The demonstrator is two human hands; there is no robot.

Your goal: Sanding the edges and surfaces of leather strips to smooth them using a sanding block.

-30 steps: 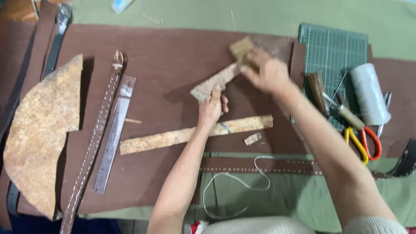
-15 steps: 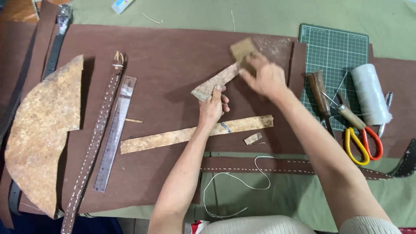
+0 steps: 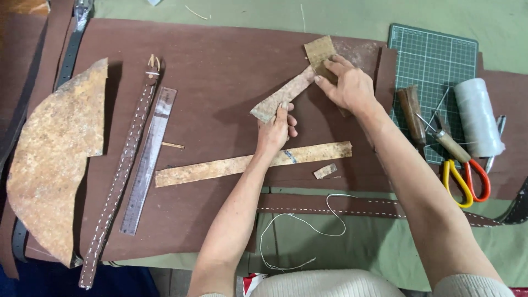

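My left hand (image 3: 276,127) pinches the lower end of a mottled tan leather strip (image 3: 283,99) that runs diagonally up to the right over a dark brown leather sheet (image 3: 220,60). My right hand (image 3: 346,83) presses a small tan sanding block (image 3: 319,52) on the strip's upper end. A longer tan strip (image 3: 247,163) lies flat just below my left wrist, with a small tan offcut (image 3: 325,171) beside its right end.
At the left lie a large half-round tan leather piece (image 3: 52,159), a stitched brown strap (image 3: 124,170) and a steel ruler (image 3: 148,159). At the right, a green cutting mat (image 3: 434,55), wooden-handled tools (image 3: 412,113), an awl (image 3: 448,142), orange scissors (image 3: 465,179), a white thread spool (image 3: 477,116). Loose thread (image 3: 297,225) crosses a stitched strap (image 3: 330,206).
My right hand with the sanding block has slid slightly down and left along the strip. My left hand keeps the strip's lower end in the same place.
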